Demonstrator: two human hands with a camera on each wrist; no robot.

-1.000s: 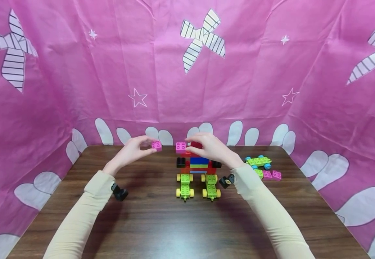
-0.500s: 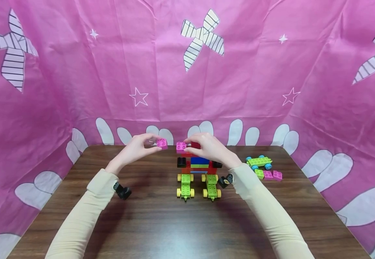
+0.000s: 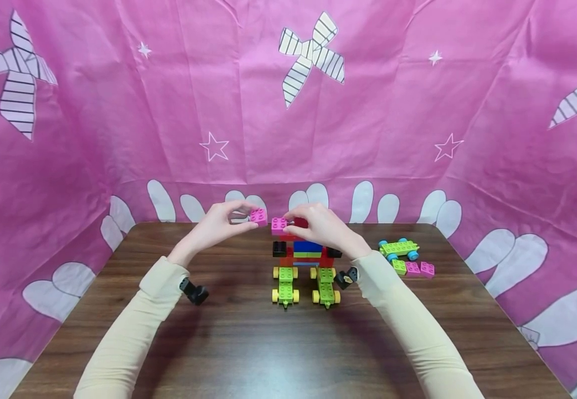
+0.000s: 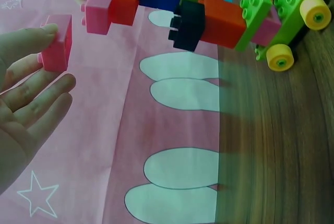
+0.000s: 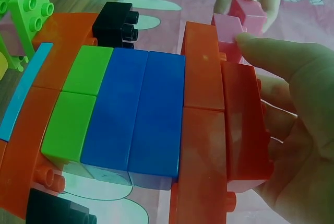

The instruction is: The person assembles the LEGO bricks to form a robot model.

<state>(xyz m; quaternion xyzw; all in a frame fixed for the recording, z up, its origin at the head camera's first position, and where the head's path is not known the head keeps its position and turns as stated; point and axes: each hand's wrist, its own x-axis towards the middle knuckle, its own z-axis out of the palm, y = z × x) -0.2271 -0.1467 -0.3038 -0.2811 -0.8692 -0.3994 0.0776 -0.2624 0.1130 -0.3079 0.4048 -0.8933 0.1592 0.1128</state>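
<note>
My left hand [image 3: 219, 226] pinches a pink toy building brick [image 3: 258, 217] between thumb and fingers, in the air just left of the brick figure. Atop the figure's left end sits another pink brick [image 3: 278, 225]; the thumb and fingers of my right hand [image 3: 324, 228] pinch its right side. A small gap parts the two pink bricks in the head view. The figure has a red brick [image 5: 242, 125] on top, blue bricks [image 5: 156, 114] in its middle and black bricks [image 3: 279, 249] at its sides. Yellow-wheeled green bases [image 3: 286, 288] carry it. My right hand partly hides its top.
To the right on the wooden table [image 3: 278, 349] stands a green car base [image 3: 399, 248] with blue wheels. In front of it lie a green brick [image 3: 398, 266] and two pink bricks [image 3: 420, 269]. A pink curtain [image 3: 248, 111] encloses the table's back and sides.
My left hand has moved right and slightly up with its pink brick, closing in on the pink brick atop the figure. My right hand has hardly moved.
</note>
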